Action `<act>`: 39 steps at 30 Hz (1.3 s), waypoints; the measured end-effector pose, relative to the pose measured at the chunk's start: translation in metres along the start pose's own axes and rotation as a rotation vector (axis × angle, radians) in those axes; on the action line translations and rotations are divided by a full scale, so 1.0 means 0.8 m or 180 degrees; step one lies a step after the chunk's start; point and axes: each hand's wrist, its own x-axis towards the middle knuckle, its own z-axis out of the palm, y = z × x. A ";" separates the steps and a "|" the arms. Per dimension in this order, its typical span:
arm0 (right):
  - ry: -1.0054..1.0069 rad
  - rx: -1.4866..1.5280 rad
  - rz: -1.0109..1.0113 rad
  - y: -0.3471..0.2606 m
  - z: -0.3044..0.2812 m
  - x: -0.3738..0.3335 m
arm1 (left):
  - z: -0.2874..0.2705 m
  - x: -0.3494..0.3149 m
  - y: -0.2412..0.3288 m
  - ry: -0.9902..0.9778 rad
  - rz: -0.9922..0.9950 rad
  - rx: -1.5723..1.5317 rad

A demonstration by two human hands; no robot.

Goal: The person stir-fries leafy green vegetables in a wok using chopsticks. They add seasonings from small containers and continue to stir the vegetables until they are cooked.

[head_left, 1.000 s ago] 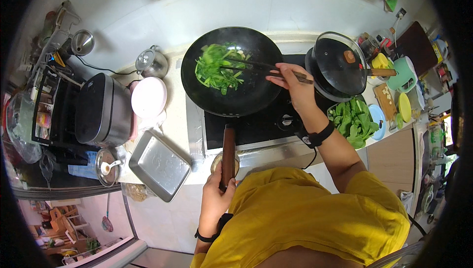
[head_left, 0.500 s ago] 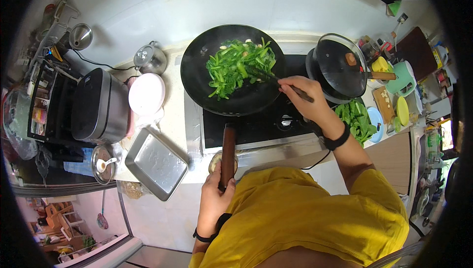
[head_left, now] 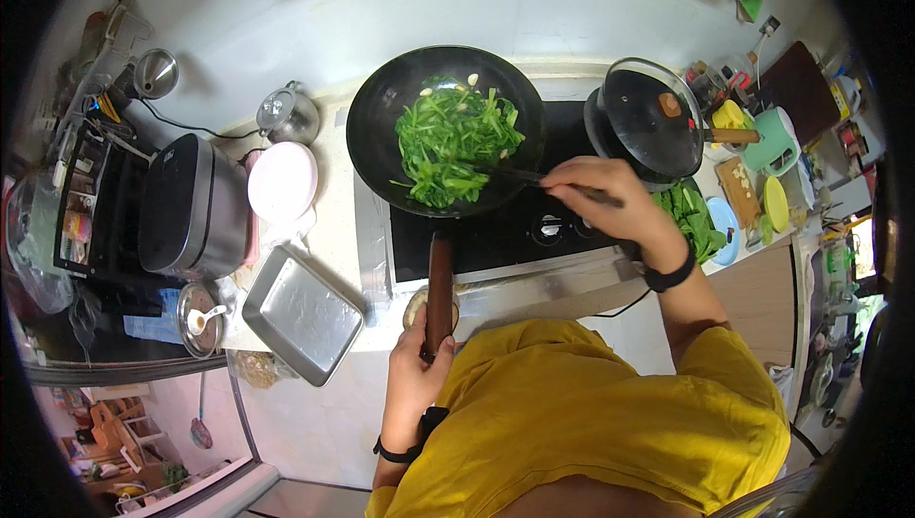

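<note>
A black wok stands on the stove, holding bright green leafy vegetables mixed with several pale garlic pieces. My left hand is closed around the lower end of the wok's brown wooden handle. From the right, my right hand grips a slim dark cooking utensil with a brown handle. Its far end lies among the greens at the wok's right side, so its shape is hidden. Both wrists wear black bands.
A black pan with a glass lid sits on the right burner. Raw leaves, a blue plate and a cutting board lie beyond it. Left are a metal tray, a white round lid, a kettle and a rice cooker.
The greens have shifted left and toward me in the wok, and their heap has changed shape. My right hand has moved slightly right and nearer. My left hand stays on the handle.
</note>
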 end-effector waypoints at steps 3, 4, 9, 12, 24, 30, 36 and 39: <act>0.0541 0.0205 0.0495 -0.008 -0.018 -0.009 | 0.001 0.002 -0.004 -0.0028 -0.0036 -0.0200; 0.0529 0.0149 0.0562 -0.006 -0.018 -0.009 | 0.002 0.003 -0.003 -0.0026 -0.0069 -0.0347; 0.0680 0.0603 0.0880 0.013 0.023 -0.025 | -0.002 0.000 0.005 -0.0101 -0.0194 -0.0555; 0.1678 0.1889 0.1575 0.027 0.060 -0.035 | -0.005 -0.004 0.008 -0.0235 -0.0184 -0.0760; 0.1745 0.1309 0.1793 -0.001 0.060 -0.028 | 0.006 -0.025 0.004 -0.0097 -0.0191 -0.1207; 0.1520 0.2304 0.0796 0.038 0.127 0.011 | 0.020 -0.037 0.006 0.0110 -0.0377 -0.1285; 0.1835 0.1894 0.1020 0.078 0.061 0.019 | 0.023 -0.037 0.000 0.0291 -0.0324 -0.0934; 0.1459 0.1923 0.1518 0.056 0.028 -0.015 | 0.025 -0.025 -0.005 0.0283 -0.0371 -0.1048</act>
